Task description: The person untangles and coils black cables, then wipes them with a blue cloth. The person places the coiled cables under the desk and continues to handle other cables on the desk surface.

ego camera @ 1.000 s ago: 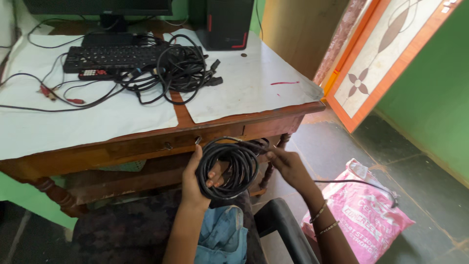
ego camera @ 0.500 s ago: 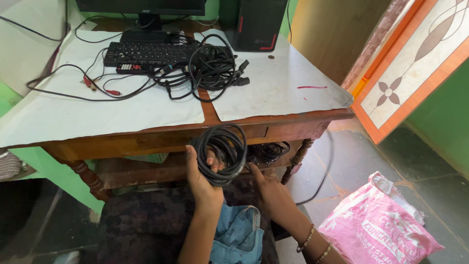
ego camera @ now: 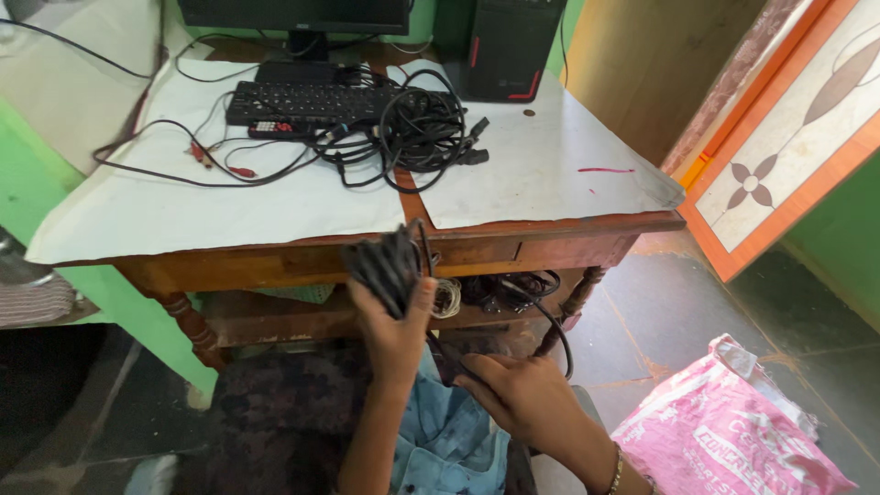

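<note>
The left hand [ego camera: 396, 323] clenched a black cable coil [ego camera: 387, 261] just below the wooden table [ego camera: 302, 261] edge, the right hand [ego camera: 524, 396] loosely pinched its trailing cable, and a pink printed bag [ego camera: 733, 431] lay right of the table.

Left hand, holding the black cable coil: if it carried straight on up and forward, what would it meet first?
Most likely the front edge of the wooden table: the left hand raises the cable coil just before it. Depth is unclear, so the coil might pass above onto the white paper.
</note>
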